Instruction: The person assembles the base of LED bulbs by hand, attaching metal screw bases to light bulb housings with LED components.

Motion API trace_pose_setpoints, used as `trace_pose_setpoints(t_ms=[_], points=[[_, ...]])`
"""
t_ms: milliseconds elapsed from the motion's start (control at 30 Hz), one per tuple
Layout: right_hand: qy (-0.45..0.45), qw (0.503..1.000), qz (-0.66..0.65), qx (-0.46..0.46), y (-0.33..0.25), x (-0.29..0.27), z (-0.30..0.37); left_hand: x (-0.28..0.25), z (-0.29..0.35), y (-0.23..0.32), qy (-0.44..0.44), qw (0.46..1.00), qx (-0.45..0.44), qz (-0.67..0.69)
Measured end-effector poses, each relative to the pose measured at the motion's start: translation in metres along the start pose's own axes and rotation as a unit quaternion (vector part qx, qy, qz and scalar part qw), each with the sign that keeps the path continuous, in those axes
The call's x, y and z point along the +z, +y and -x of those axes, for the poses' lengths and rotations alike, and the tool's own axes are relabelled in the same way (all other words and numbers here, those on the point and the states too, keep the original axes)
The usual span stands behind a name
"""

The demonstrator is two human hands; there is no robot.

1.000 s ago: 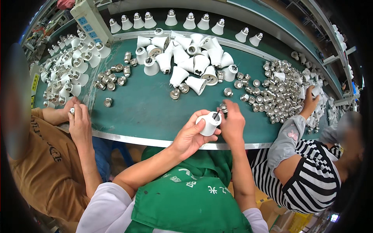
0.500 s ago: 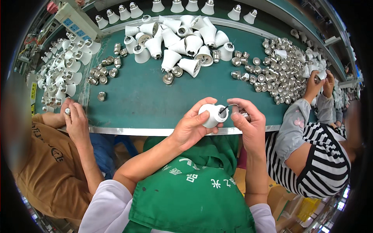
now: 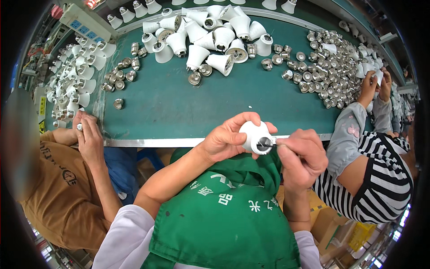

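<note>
My left hand (image 3: 228, 138) is wrapped round a white plastic bulb housing (image 3: 251, 132), tilted so that its narrow open neck faces right and toward me. Dark wire (image 3: 268, 145) comes out of that neck. My right hand (image 3: 303, 157) pinches the wire's end between thumb and forefinger, close beside the opening. Its other fingers are curled in, so whether a metal screw cap lies within them is hidden. Beyond my hands, loose screw caps (image 3: 194, 79) lie near a heap of white bulb housings (image 3: 197, 56).
A large pile of metal screw caps (image 3: 329, 74) covers the right of the green table (image 3: 165, 107). Capped housings (image 3: 83, 85) stand at left, near a socket box (image 3: 85, 24). Co-workers sit on both sides, one person's hands (image 3: 87, 134) at left, another's (image 3: 375, 86) at right.
My right hand has come lower and right, now pinching the wire. The screw cap seen in it earlier no longer shows. The housing has turned, its neck now facing more toward me.
</note>
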State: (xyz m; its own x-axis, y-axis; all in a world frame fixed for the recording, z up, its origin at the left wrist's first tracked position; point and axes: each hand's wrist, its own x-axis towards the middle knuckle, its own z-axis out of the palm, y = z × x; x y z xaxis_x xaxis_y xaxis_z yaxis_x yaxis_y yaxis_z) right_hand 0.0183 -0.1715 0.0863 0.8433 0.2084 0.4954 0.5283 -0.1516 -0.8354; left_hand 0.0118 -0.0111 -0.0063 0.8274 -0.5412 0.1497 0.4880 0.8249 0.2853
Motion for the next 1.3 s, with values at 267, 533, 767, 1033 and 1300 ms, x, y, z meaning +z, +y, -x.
trace_pose_setpoints(t_ms=[267,533,767,1033,1300], points=[[-0.065,0.995,0.075,-0.025,-0.028,-0.016,-0.003,-0.009,0.001,0.008,0.049,0.997,0.053,-0.035],[-0.127,0.969,0.21,-0.001,-0.009,0.003,0.004,-0.002,-0.003,0.008,0.053,0.993,0.054,-0.095],[-0.171,0.951,0.256,0.027,0.001,0.004,0.01,-0.001,0.002,0.004,0.118,0.981,0.079,-0.135],[-0.204,0.958,0.141,0.146,0.006,-0.003,-0.002,0.001,0.006,0.004,0.129,0.971,0.065,-0.189],[-0.233,0.944,0.016,0.233,0.017,-0.013,-0.005,0.005,0.004,0.006,0.136,0.949,0.092,-0.269]])
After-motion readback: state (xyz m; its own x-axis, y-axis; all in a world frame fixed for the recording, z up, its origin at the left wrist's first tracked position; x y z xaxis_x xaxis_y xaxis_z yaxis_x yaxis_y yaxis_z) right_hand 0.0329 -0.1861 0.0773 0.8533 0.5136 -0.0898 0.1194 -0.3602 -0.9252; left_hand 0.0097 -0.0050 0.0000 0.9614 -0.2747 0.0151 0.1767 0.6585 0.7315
